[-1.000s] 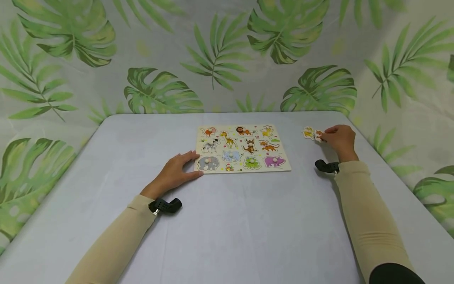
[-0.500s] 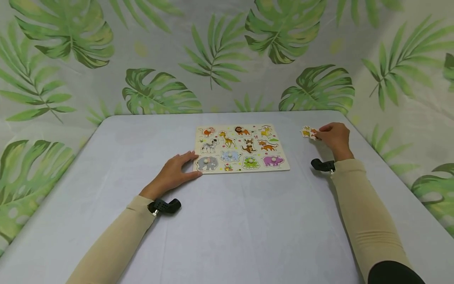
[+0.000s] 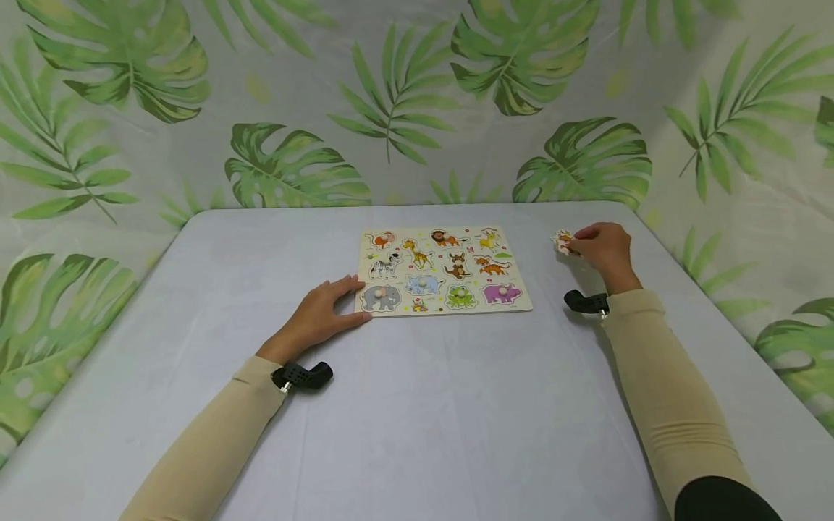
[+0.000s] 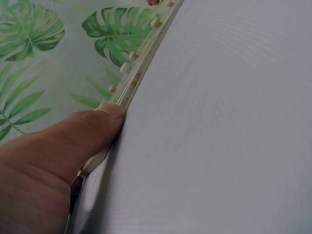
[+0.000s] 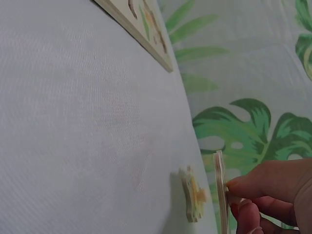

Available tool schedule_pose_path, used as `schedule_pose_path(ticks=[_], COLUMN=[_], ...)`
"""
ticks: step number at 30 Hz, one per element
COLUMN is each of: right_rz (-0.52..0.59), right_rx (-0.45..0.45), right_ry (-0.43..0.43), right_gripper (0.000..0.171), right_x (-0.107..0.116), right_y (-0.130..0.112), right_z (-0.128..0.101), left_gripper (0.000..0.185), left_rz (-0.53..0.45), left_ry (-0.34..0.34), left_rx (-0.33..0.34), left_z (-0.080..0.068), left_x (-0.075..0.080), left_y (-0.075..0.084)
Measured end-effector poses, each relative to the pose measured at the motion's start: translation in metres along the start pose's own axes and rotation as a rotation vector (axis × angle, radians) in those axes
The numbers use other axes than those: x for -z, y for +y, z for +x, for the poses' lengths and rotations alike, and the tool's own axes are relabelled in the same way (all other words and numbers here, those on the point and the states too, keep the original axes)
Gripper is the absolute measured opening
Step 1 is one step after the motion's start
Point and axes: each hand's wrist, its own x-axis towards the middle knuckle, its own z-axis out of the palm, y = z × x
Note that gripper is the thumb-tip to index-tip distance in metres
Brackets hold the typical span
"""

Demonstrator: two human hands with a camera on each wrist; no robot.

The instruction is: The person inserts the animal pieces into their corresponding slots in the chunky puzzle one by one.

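Note:
A wooden animal puzzle board lies on the white-covered table. My left hand rests at its near left corner, thumb along the front edge and the other fingers at the left side. To the board's right, my right hand pinches a puzzle piece between thumb and fingers. That piece stands on edge toward the right wrist camera, so its picture is hidden there. Close to it is another puzzle piece, yellowish with a small knob, mostly covered by the held one in the head view.
A white cloth covers the table. Behind it hangs a leaf-patterned curtain. Small knobs stand up from the board. Dark wrist cameras are strapped to both forearms.
My right hand has moved left with the pinched piece, which now overlaps the yellowish piece in the head view. My left hand and the board have stayed in place.

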Motion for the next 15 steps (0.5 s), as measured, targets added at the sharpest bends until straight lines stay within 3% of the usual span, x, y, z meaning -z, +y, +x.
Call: schedule_pose_path(ticks=[15], right_rz=[0.027], right_rx=[0.048], right_ry=[-0.010], right_gripper=[0.034], right_x=[-0.0042], right_y=[-0.0056], right_z=[-0.0022], left_gripper=[0.066], left_rz=[-0.008], left_ry=[-0.008], left_rx=[0.021], left_z=[-0.0004], left_x=[0.0003], left_y=[0.0019])
